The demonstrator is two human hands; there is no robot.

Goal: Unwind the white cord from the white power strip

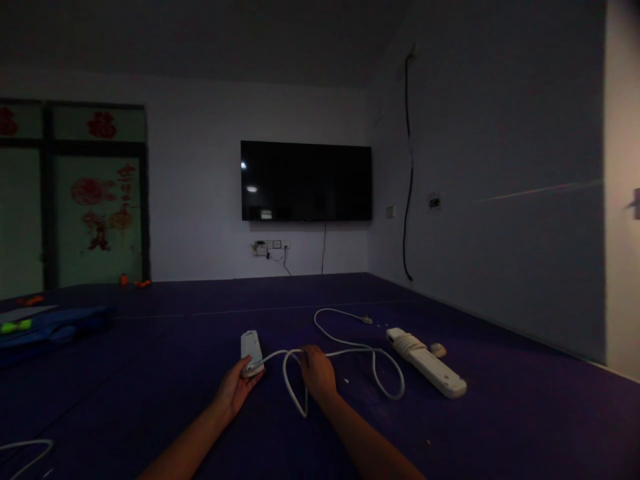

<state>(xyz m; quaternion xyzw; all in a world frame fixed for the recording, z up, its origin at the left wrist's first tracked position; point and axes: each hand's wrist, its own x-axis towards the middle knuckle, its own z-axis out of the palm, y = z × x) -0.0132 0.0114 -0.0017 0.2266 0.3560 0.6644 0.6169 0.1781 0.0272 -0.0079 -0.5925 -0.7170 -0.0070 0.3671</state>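
Observation:
My left hand (235, 387) grips the near end of a white power strip (251, 349) that lies on the dark purple floor mat (165, 360). My right hand (317, 371) is closed on that strip's white cable (350, 348), which loops over the mat and runs off to a plug (367, 320) farther back. A second white power strip (429, 365), with its own cable wound around one end, lies to the right of my right hand, apart from it.
A small pale object (439, 349) sits beside the second strip. A blue bag (55, 325) with a green item lies at the left. Another white cable (25, 453) shows at the bottom left. A wall television (306, 181) and wall sockets (267, 247) are ahead; a wall runs along the right.

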